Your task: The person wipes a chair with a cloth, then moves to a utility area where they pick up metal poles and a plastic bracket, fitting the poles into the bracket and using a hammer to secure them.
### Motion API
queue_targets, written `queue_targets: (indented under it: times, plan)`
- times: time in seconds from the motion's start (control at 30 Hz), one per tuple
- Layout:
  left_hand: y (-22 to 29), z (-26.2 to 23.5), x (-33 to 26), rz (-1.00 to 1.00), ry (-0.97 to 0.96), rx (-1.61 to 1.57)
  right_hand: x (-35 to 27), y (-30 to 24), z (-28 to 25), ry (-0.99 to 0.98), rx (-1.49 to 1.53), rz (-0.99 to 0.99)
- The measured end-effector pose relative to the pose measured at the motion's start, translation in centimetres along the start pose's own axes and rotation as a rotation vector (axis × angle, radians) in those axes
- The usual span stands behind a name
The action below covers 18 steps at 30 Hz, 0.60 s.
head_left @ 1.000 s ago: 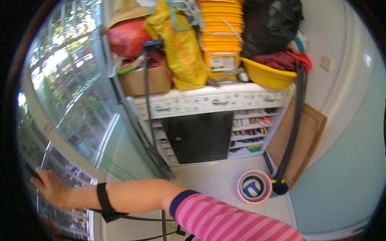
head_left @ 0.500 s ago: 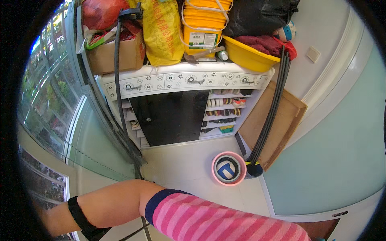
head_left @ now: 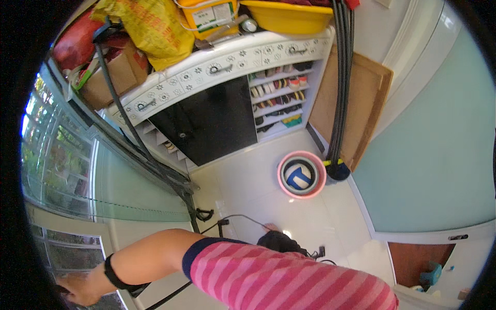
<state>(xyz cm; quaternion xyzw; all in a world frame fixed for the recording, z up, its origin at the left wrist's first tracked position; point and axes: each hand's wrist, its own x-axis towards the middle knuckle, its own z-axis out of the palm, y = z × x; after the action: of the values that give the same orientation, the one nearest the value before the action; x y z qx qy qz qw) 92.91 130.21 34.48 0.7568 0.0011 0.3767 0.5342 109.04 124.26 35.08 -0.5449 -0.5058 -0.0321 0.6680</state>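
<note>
My right arm, in a pink striped sleeve, crosses the lower view toward the left. Around its wrist runs a black strap [head_left: 114, 273]. My right hand [head_left: 80, 290] is at the lower left rim, beside the window panes [head_left: 67, 261]; dark rim shadow hides its fingers, so whether it holds something cannot be made out. My left hand is out of view. Beyond the arm, a black cable [head_left: 243, 216] trails over the pale floor near a bare foot [head_left: 270, 227] and dark cloth [head_left: 279, 241].
A white shoe cabinet [head_left: 188, 80] bears a yellow sack [head_left: 155, 31], a cardboard box [head_left: 111, 77] and a yellow basin [head_left: 287, 18]. A pink tub [head_left: 279, 178] holds a blue-and-white ball [head_left: 298, 176]. Black poles [head_left: 341, 88] and a brown board [head_left: 369, 98] lean at the right.
The view has tilted and swung lower; the cabinet sits higher and slanted. More floor, the foot, the cables and the doorway at lower right show. More of my right hand has come into view.
</note>
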Motion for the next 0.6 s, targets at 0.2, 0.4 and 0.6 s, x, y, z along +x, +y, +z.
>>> queue_targets:
  times: [0.2, 0.4, 0.6]
  plan:
    - [-4.8, -0.1, -5.6, -0.227, 0.037, 0.061, -11.0, 2.4, -0.3, -0.039, -0.221, 0.111]
    - [-6.8, 0.7, -6.4, -0.305, -0.021, 0.169, -17.2, 3.2, -3.0, 0.014, -0.17, 0.314]
    - [-9.2, -5.6, -6.0, -0.375, -0.094, 0.131, -20.0, 2.0, -5.5, 0.195, 0.596, 0.787]
